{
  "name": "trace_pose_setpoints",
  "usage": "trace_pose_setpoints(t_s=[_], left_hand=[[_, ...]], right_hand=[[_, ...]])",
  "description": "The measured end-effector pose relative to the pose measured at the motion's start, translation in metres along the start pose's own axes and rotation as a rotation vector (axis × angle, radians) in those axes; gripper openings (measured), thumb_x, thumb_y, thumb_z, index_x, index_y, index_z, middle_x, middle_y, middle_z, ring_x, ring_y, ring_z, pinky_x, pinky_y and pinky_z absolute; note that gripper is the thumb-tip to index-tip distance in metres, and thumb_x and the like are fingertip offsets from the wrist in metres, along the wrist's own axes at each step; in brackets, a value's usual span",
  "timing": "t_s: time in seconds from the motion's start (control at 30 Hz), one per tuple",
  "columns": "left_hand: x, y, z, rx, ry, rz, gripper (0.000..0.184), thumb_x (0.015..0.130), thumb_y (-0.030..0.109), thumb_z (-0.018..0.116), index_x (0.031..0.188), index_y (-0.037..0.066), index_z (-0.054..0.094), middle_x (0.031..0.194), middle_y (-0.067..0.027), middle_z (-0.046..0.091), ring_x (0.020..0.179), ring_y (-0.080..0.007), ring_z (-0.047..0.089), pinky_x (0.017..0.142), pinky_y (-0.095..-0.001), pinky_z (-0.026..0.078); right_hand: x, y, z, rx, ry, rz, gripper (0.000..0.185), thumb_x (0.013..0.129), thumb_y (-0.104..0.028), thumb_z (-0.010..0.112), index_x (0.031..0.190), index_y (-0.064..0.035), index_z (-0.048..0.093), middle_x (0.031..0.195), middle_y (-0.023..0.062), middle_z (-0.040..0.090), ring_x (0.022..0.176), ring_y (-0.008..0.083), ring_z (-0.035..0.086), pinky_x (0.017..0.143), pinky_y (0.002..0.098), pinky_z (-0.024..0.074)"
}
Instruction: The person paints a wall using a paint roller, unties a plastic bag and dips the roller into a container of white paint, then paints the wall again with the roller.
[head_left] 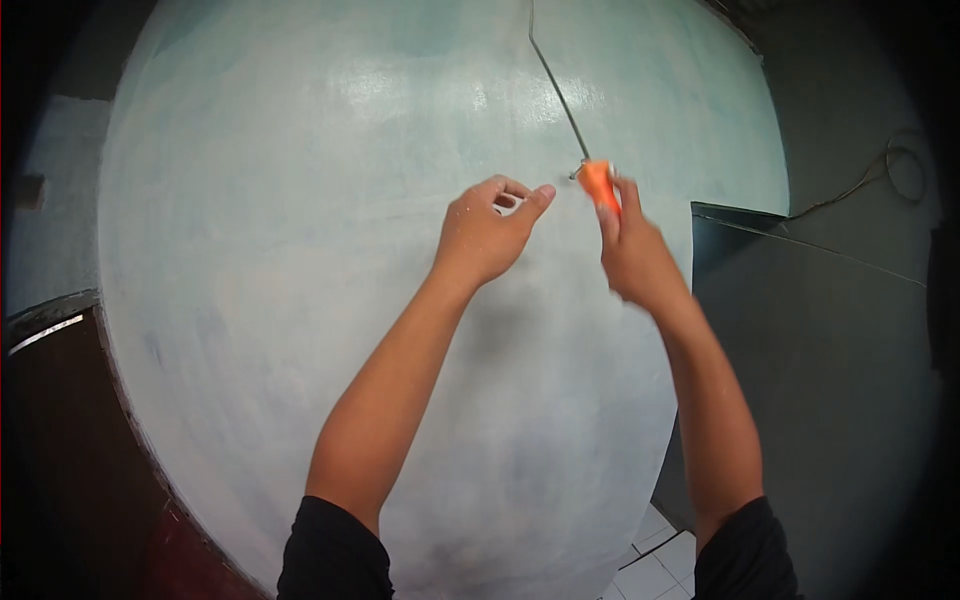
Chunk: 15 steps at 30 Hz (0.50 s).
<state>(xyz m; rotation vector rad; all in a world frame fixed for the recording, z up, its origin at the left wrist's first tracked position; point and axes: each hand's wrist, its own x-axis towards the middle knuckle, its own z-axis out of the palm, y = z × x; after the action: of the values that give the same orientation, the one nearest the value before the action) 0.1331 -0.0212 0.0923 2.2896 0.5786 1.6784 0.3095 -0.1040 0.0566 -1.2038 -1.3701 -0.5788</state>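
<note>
An orange handle (600, 186) with a long thin metal rod (560, 95) is in my right hand (632, 245), whose fingers are wrapped round it. The rod runs up and slightly left toward the top of the view, in front of a pale, bluish-white wall (300, 240). My left hand (490, 228) is raised to the left of the handle, apart from it. Its fingers are curled, with the thumb pointing right and a gap between thumb and fingers; nothing shows in it.
A dark notch edge (740, 212) is cut into the wall's right side. Beyond it hangs a looped cable (888, 165) on a grey surface. White floor tiles (650, 575) show at the bottom, and a dark brown panel (70, 420) stands at the lower left.
</note>
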Motion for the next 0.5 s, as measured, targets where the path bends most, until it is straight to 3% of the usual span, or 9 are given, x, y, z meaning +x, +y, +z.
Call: trace_pose_setpoints(t_s=[0.07,0.17,0.3,0.5], left_hand=[[0.004,0.005,-0.019,0.114,0.045,0.088,0.054,0.093,0.054,0.068,0.109,0.002,0.073,0.108,-0.0149,0.072,0.097,-0.0246,0.067,0.086,-0.037,0.054],[0.004,0.011,-0.043,0.161,0.025,0.071,0.057,0.093,0.057,0.067,0.112,0.004,0.072,0.114,-0.0159,0.071,0.106,-0.0261,0.066,0.091,-0.0399,0.053],[0.005,0.0,-0.065,0.248,0.028,0.13,0.058,0.092,0.059,0.066,0.113,0.005,0.072,0.118,-0.0165,0.069,0.117,-0.0285,0.061,0.097,-0.0427,0.05],[-0.007,-0.012,-0.098,0.311,-0.017,0.05,0.059,0.092,0.059,0.065,0.119,0.007,0.07,0.124,-0.018,0.065,0.118,-0.0323,0.061,0.097,-0.0445,0.051]], right_hand=[[0.039,-0.033,-0.01,-0.006,-0.052,0.087,0.049,0.109,-0.027,0.04,0.152,-0.006,0.03,0.102,0.0303,0.069,0.077,0.0453,0.069,0.066,0.05,0.0553],[0.099,-0.067,-0.011,-0.02,-0.052,0.119,0.047,0.109,-0.028,0.037,0.151,-0.0067,0.031,0.088,0.0206,0.068,0.057,0.0266,0.063,0.05,0.0417,0.0516],[0.181,-0.098,-0.02,0.072,-0.109,0.106,0.054,0.102,-0.016,0.035,0.154,-0.0073,0.026,0.075,0.0113,0.059,0.054,0.0165,0.053,0.048,0.0341,0.0459],[0.198,-0.118,-0.016,0.092,-0.053,0.09,0.059,0.098,-0.012,0.034,0.156,-0.0074,0.023,0.072,0.0074,0.054,0.055,0.0138,0.047,0.046,0.0298,0.0398]])
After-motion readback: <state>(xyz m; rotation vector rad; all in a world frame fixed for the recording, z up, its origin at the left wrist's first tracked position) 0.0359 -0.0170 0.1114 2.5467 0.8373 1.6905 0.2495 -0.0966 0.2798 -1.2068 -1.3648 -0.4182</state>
